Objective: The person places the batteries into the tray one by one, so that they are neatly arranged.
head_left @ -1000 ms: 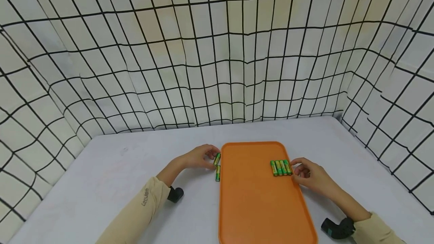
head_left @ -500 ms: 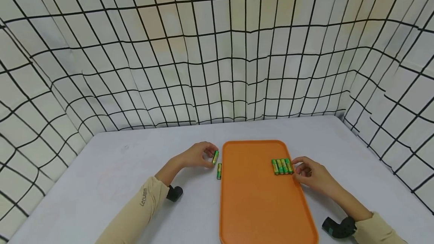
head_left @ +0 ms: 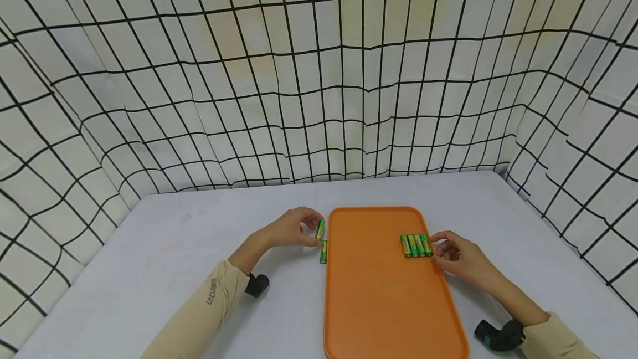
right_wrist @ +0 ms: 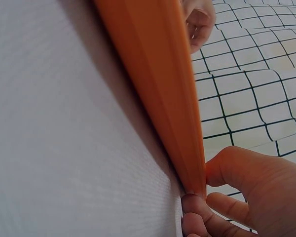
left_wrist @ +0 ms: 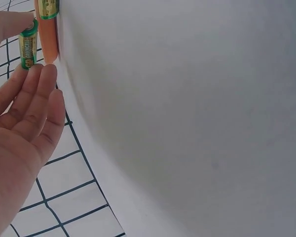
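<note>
My left hand (head_left: 294, 229) pinches a green and gold battery (head_left: 319, 229) between thumb and fingertips, just left of the orange tray (head_left: 389, 303). In the left wrist view, the battery (left_wrist: 28, 45) stands nearly upright between thumb and fingers. A second battery (head_left: 323, 252) lies close below it along the tray's left edge. Several matching batteries (head_left: 416, 245) lie side by side in a row at the tray's right side. There my right hand (head_left: 461, 257) grips the tray's rim; the right wrist view has the thumb above and fingertips beneath the edge (right_wrist: 177, 123).
A white cloth-covered table (head_left: 199, 237) spreads out around the tray. White walls with a black grid (head_left: 309, 82) rise behind and at both sides. Black devices (head_left: 500, 336) are strapped at both wrists.
The left hand, with its battery, has shifted slightly away from the tray and from the other battery. The right hand stays at the rim, and the row is unchanged. The head view shifts a little.
</note>
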Motion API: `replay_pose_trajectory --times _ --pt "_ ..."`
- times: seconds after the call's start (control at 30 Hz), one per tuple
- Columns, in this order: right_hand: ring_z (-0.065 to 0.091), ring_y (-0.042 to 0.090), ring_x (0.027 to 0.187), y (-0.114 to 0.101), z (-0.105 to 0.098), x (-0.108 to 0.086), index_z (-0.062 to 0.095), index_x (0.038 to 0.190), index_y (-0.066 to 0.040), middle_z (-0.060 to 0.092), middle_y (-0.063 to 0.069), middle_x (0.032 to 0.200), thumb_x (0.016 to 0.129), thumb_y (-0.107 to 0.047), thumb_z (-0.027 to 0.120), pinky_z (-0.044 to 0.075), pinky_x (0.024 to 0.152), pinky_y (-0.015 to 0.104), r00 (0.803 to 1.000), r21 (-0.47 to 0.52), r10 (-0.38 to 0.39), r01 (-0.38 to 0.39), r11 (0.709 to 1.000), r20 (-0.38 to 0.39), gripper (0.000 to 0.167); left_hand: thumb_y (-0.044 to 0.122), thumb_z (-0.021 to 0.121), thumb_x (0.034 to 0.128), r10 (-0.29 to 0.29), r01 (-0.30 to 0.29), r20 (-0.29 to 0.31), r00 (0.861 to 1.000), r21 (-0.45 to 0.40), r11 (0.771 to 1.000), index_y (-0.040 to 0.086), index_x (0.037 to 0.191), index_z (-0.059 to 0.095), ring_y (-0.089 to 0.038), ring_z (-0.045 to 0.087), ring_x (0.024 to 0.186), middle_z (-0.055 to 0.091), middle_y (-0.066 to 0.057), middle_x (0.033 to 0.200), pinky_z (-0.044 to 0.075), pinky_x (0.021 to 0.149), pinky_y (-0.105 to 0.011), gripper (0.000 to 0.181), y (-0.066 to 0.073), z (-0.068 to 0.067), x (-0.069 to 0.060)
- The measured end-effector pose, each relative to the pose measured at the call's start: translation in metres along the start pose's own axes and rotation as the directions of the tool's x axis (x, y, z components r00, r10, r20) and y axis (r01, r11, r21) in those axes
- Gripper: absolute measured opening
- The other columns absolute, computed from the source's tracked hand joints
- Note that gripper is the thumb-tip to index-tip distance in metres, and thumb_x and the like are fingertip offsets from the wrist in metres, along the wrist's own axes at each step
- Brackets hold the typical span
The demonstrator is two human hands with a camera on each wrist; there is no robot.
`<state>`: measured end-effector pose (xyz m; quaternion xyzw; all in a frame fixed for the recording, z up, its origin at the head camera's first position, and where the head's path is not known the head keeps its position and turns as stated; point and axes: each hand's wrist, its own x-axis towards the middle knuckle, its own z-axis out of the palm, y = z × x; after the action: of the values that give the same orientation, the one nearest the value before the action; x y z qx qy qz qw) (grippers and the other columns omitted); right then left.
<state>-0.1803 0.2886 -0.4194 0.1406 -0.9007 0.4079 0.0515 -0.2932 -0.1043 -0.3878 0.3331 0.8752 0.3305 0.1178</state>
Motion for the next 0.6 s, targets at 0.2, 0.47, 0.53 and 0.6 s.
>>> replay_pose_trajectory --times 0.2,0.47,0.53,0.6 --pt "0.049 0.004 0.069 0.000 0.000 0.000 0.059 0.116 0.001 0.058 0.001 0.084 0.085 -0.004 0.072 0.044 0.060 0.023 1.000 0.006 0.006 -0.006 1.000 0.002 0.034 0.015 0.077 0.0799 0.048 -0.048 0.000 0.999 -0.012 0.999 0.002 0.123 0.059 -0.022 0.059 0.102 0.063 -0.003 0.108 0.049 0.086 -0.038 0.048 0.002 0.002 0.000" --pt "0.049 0.005 0.069 0.001 0.001 0.000 0.058 0.116 0.001 0.058 0.002 0.084 0.085 -0.004 0.072 0.044 0.059 0.023 1.000 0.008 0.007 -0.007 1.000 0.005 0.034 0.018 0.078 0.0811 0.133 -0.133 0.004 0.991 0.001 0.991 0.005 0.124 0.059 -0.023 0.060 0.103 0.062 -0.004 0.115 0.047 0.088 -0.038 0.049 0.012 0.003 0.003" --pt "0.049 0.005 0.069 0.001 0.001 0.000 0.058 0.116 0.001 0.058 0.002 0.084 0.085 -0.005 0.072 0.044 0.060 0.023 1.000 0.008 0.010 -0.010 1.000 0.006 0.034 0.018 0.078 0.0812 0.150 -0.151 0.010 0.989 0.003 0.989 0.005 0.124 0.059 -0.024 0.060 0.103 0.062 -0.005 0.114 0.047 0.088 -0.038 0.049 0.015 0.003 0.004" --pt "0.049 0.005 0.069 0.000 0.001 0.000 0.058 0.116 0.001 0.058 0.002 0.084 0.085 -0.005 0.072 0.044 0.060 0.023 1.000 0.009 0.011 -0.012 1.000 0.006 0.034 0.018 0.078 0.0813 0.164 -0.164 0.017 0.986 0.005 0.986 0.005 0.124 0.059 -0.024 0.060 0.103 0.063 -0.004 0.113 0.047 0.088 -0.037 0.048 0.017 0.004 0.004"
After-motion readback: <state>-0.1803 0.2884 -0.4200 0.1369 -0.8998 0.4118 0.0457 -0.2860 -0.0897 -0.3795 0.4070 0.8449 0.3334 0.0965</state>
